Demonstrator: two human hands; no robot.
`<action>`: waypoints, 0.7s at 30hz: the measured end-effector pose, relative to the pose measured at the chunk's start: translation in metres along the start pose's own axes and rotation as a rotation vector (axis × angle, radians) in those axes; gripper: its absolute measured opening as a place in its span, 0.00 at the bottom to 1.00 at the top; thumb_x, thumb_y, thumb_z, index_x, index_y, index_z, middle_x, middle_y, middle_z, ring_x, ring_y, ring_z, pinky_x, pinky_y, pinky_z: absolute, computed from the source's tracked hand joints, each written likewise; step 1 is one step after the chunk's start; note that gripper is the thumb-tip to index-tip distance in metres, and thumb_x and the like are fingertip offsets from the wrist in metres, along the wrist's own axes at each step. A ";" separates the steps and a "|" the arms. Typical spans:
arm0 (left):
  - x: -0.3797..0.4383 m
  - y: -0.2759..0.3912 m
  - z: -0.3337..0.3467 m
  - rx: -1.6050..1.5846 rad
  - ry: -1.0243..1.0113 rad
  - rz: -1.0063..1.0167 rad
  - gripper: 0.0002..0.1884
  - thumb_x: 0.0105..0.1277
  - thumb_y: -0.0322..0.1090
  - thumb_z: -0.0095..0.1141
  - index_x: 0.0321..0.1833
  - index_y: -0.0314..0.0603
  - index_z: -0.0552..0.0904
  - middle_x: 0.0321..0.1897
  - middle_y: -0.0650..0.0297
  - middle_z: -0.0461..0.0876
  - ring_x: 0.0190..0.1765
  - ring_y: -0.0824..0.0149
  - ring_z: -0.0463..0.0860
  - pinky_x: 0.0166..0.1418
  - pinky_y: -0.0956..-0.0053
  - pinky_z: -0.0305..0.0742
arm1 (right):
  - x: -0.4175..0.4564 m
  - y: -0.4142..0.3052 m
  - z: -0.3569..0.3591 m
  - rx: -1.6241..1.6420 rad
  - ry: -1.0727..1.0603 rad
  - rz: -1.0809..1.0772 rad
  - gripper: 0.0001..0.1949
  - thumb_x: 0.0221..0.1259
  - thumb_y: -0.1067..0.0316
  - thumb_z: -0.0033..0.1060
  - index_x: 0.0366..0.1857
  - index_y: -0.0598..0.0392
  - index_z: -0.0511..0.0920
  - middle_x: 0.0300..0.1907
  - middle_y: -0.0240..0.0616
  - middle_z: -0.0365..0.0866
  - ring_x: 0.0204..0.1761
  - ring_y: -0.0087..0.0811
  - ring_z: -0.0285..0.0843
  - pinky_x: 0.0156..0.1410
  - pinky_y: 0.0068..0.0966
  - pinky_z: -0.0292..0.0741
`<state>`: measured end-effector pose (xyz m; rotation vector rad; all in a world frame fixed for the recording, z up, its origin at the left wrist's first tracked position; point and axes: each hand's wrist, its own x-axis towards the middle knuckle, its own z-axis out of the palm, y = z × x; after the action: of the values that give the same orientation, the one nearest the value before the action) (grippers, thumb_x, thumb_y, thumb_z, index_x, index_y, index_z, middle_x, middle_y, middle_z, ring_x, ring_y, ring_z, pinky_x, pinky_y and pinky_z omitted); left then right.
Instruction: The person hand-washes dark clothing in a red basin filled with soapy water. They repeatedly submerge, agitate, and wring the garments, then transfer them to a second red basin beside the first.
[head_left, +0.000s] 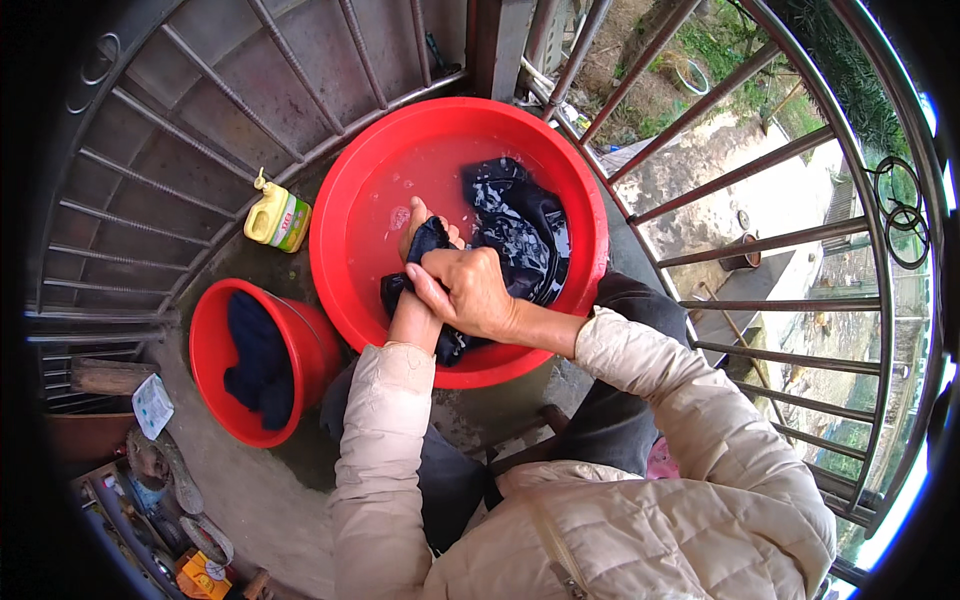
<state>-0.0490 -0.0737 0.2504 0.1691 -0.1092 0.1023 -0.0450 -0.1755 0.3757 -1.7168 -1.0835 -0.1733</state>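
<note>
In front of me stands a large red plastic tub with cloudy water in it. A wet dark garment lies partly under the water on the tub's right side. Part of that dark cloth is bunched up between my hands, above the water. My left hand holds this bunch against its palm, fingers pointing away from me. Over the left wrist crosses my right hand, its fist closed on the cloth with the thumb along the left forearm. The right fingertips are hidden.
Left of the tub stands a yellow pump jug bearing writing. A red bucket holding dark cloth is nearer me. Metal railings curve around both sides. Shoes and an orange box lie at lower left.
</note>
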 end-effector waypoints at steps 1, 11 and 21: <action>0.007 0.006 0.012 -0.023 -0.048 -0.051 0.14 0.74 0.48 0.41 0.48 0.49 0.75 0.37 0.65 0.79 0.34 0.66 0.79 0.39 0.72 0.77 | -0.003 0.007 -0.001 0.008 -0.046 0.045 0.17 0.64 0.63 0.52 0.16 0.59 0.72 0.15 0.52 0.69 0.17 0.51 0.72 0.22 0.38 0.68; -0.011 -0.011 0.005 -0.075 0.244 0.089 0.14 0.75 0.47 0.36 0.37 0.52 0.73 0.28 0.74 0.72 0.36 0.70 0.75 0.38 0.70 0.72 | -0.003 0.007 -0.004 -0.110 -0.093 -0.031 0.15 0.61 0.62 0.55 0.16 0.53 0.73 0.16 0.44 0.74 0.17 0.45 0.74 0.24 0.37 0.71; -0.011 -0.020 0.015 0.182 0.207 -0.081 0.17 0.75 0.51 0.37 0.31 0.52 0.71 0.27 0.72 0.71 0.34 0.74 0.73 0.40 0.75 0.70 | -0.008 0.001 -0.019 -0.112 -0.110 -0.041 0.16 0.60 0.61 0.57 0.14 0.53 0.72 0.14 0.42 0.73 0.17 0.45 0.73 0.24 0.37 0.71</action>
<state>-0.0593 -0.0972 0.2610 0.3425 0.1135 0.0485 -0.0419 -0.1952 0.3786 -1.8218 -1.2101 -0.1699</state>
